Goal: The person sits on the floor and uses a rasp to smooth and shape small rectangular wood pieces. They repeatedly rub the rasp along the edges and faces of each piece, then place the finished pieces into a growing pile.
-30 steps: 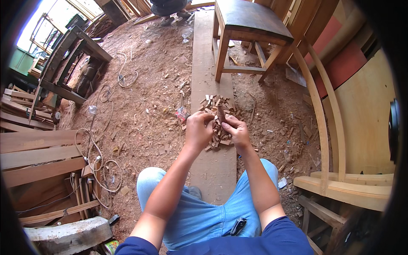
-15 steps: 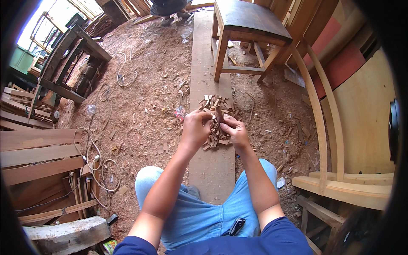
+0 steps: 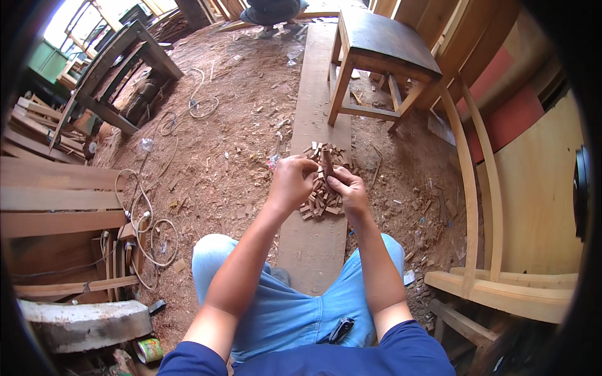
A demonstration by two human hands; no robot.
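Observation:
My right hand (image 3: 348,190) grips an upright piece of brown wood (image 3: 327,161), rounded and dark, with the thumb across its lower part. My left hand (image 3: 293,182) is beside it with fingers curled toward the wood; what is between them is hidden. Both hands are over a loose pile of small wooden blocks (image 3: 320,205) lying on a long flat plank (image 3: 310,250) between my knees.
A dark-seated chair (image 3: 392,44) stands beyond the pile. A crouching person (image 3: 266,12) is at the far end. Curved timbers (image 3: 461,163) lean at the right. Stacked boards (image 3: 56,222), a wooden frame (image 3: 110,116) and looped cables (image 3: 163,241) lie at the left on the shaving-strewn floor.
The view has shifted slightly, so the surroundings sit a little differently in the picture. Both hands stay over the block pile, the right still on the same wood piece.

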